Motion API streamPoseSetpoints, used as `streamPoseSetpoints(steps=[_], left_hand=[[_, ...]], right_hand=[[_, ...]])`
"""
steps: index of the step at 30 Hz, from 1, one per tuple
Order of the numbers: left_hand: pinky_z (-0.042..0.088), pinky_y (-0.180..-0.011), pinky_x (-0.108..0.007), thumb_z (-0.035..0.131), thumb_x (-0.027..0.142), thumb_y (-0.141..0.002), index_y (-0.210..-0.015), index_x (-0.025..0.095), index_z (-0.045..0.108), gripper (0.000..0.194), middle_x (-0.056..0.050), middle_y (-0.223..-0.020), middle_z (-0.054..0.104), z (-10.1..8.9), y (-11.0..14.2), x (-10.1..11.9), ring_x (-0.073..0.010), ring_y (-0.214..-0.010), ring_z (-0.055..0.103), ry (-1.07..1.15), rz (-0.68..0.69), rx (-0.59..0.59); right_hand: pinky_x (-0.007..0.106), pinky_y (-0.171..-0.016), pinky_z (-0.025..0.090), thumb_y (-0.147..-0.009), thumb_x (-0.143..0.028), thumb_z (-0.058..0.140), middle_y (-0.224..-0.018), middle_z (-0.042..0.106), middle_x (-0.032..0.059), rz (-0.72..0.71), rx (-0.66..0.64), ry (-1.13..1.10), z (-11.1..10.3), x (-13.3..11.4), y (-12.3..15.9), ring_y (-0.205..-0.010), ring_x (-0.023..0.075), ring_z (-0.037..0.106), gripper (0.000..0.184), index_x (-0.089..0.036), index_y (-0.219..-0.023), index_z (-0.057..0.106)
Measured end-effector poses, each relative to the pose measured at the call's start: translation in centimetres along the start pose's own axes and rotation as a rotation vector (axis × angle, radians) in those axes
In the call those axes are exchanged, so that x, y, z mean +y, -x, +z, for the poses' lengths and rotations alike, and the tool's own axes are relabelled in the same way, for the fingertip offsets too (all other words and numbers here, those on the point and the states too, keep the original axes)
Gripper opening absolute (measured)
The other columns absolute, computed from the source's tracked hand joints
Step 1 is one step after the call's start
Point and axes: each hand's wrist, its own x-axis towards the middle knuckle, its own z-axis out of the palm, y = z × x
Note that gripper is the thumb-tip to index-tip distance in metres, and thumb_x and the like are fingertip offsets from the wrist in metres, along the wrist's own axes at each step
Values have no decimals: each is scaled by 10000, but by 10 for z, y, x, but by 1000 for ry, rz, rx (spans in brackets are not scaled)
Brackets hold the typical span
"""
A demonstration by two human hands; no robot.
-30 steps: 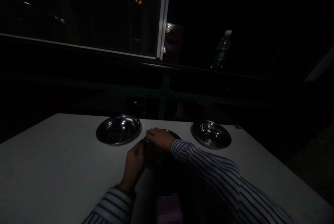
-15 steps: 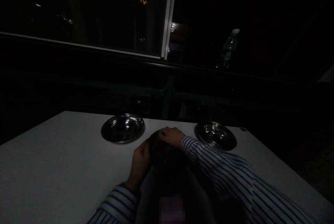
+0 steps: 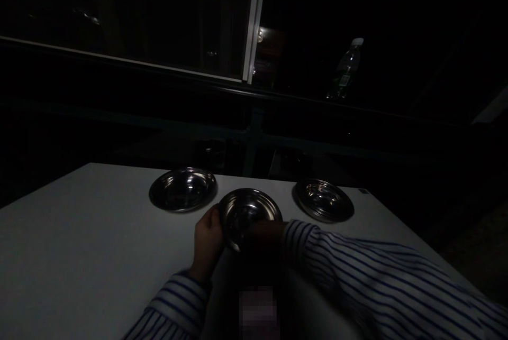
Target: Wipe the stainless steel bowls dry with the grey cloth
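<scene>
A round, shiny metal bowl [image 3: 251, 200] is tipped with its inside towards me at the middle of the table. My left hand [image 3: 207, 239] grips its left rim, thumb near the top and fingers closed round the edge. Across the lower right of the bowl lies my right hand [image 3: 265, 235], at or inside it. Deep shadow hides the right fingers, so I cannot tell whether they hold anything.
On the white table [image 3: 79, 234], a shallow metal dish [image 3: 182, 191] stands at the back left and another metal bowl [image 3: 324, 201] at the back right. Beyond the far edge are a dark window with a pale frame [image 3: 253, 23] and a clear plastic bottle [image 3: 344, 73].
My right hand has moved from the bowl's far rim down towards me. The bowl's shiny inside now shows, where it was dark before. My left hand keeps its grip at the left.
</scene>
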Motion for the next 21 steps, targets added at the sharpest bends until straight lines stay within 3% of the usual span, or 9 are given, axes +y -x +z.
streamPoseSetpoints(steps=[2, 4, 8, 16, 21], left_hand=[[486, -787, -340, 436, 349, -808, -968, 115, 679, 373, -121, -970, 718, 0, -1, 0, -244, -885, 653, 19, -4, -52], [482, -806, -349, 440, 344, -805, -1008, 106, 669, 387, -129, -1009, 709, -1, -2, -1, -246, -911, 649, 27, -8, -100], [478, -832, -362, 448, 355, -802, -1043, 95, 659, 413, -140, -1046, 697, -1, -3, -3, -253, -949, 642, 11, 0, -158], [488, -826, -361, 454, 329, -783, -996, 115, 677, 375, -121, -984, 718, 0, -2, -3, -252, -927, 651, 16, 15, -113], [467, -851, -370, 435, 320, -790, -977, 108, 675, 371, -146, -1028, 701, 1, -3, -6, -261, -969, 635, -10, -3, -4]], right_hand=[[383, -741, 514, -770, -217, 668, -854, 675, 59, 54, -56, 131, -14, 15, 12, -809, 190, 637, 136, -128, -874, 659], [473, -825, 458, -758, -91, 631, -976, 660, 139, 90, -12, 244, -28, 28, 14, -972, 275, 596, 123, -116, -873, 668], [450, -907, 397, -846, -97, 504, -1155, 581, 141, 61, 94, 321, -40, 35, -5, -1140, 264, 486, 199, -154, -982, 636], [335, -820, 481, -919, -189, 440, -1114, 567, 96, 130, 245, 109, -3, -12, -48, -994, 178, 572, 260, -114, -1161, 496], [290, -699, 524, -900, -263, 517, -939, 628, 36, 33, 148, -8, 9, -28, -32, -785, 121, 615, 184, -120, -994, 585]])
